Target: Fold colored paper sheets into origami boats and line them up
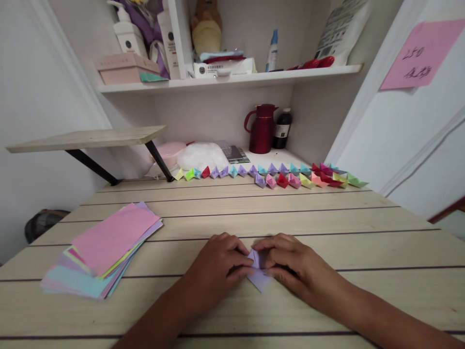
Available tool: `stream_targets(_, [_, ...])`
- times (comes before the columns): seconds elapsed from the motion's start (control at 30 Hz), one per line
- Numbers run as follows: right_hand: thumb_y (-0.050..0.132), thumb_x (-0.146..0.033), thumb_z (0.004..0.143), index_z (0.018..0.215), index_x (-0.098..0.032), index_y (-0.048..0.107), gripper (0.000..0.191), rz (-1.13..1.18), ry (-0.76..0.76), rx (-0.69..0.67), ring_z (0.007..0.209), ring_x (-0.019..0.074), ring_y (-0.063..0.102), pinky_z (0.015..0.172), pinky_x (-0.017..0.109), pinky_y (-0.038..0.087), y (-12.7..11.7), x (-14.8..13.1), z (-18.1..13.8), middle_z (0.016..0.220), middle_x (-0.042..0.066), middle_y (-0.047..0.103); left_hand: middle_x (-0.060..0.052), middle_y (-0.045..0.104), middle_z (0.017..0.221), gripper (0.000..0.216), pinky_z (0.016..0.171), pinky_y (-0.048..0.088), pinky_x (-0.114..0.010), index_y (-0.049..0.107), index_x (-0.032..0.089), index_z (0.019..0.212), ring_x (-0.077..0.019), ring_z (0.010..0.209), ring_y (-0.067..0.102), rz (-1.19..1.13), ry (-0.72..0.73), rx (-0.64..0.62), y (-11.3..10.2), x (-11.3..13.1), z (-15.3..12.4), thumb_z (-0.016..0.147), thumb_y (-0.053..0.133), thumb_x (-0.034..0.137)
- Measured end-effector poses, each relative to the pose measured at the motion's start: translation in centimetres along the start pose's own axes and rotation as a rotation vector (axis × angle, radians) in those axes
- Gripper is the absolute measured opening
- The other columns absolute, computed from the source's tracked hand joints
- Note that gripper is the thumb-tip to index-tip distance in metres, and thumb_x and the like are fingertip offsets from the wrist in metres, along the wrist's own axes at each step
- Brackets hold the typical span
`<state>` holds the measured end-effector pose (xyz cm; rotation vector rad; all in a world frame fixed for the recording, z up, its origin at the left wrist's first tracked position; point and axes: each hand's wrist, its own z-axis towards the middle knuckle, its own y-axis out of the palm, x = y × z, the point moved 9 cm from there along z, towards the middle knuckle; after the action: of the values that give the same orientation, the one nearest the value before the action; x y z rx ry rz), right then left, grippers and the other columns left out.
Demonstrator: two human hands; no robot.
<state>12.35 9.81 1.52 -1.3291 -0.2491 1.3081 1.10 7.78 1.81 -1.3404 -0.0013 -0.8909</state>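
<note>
A small folded piece of purple paper (258,278) lies at the front middle of the table, between my two hands. My left hand (220,261) pinches its left side with thumb and fingers. On the opposite side, my right hand (290,261) grips the right edge and upper corner, its fingers bent. The paper has a pointed lower corner and a crease near its top; part of it is blurred and covered by fingertips. To the left rests a stack of coloured paper sheets (116,237), with a pink sheet uppermost and blue, purple and yellow ones fanned beneath.
Several folded paper boats (281,181) line the table's back edge in two rows. Behind them stand a red jug (263,130) and a dark bottle (282,130). A small raised wooden shelf (90,137) on black legs stands at the back left.
</note>
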Motion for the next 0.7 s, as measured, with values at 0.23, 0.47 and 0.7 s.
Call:
stream_targets(0.23, [0.056,-0.026,0.091,0.081,-0.024,0.066,0.015,-0.006,0.118,0.007,0.113,0.0233,0.053,0.093,0.040,0.043,-0.2,0.6,0.0,0.115,0.005,0.062,0.001,0.066,0.094,0.011,0.084,0.043,-0.034,0.070,0.022,0.072,-0.0172,0.089,0.059,-0.122,-0.187,0.105,-0.5,-1.5,0.0,0.072,0.075,0.012])
stream_targets(0.47, [0.049,-0.022,0.093,0.086,-0.025,0.063,0.016,-0.078,0.186,0.025,0.108,0.0248,0.053,0.091,0.044,0.041,0.0,1.2,0.4,0.111,0.005,0.061,-0.003,0.061,0.100,0.013,0.088,0.045,-0.038,0.063,0.019,0.062,-0.0211,0.098,0.057,-0.228,-0.327,0.206,-0.2,-2.1,-0.2,0.072,0.070,0.014])
stream_targets(0.7, [0.049,-0.020,0.091,0.083,-0.023,0.058,0.013,-0.193,0.225,0.021,0.096,0.0245,0.053,0.083,0.044,0.041,0.5,1.4,0.5,0.102,0.005,0.059,-0.004,0.059,0.107,0.014,0.093,0.041,-0.041,0.057,0.019,0.063,-0.0226,0.107,0.054,-0.136,-0.325,0.238,0.2,-1.6,-0.2,0.072,0.063,0.011])
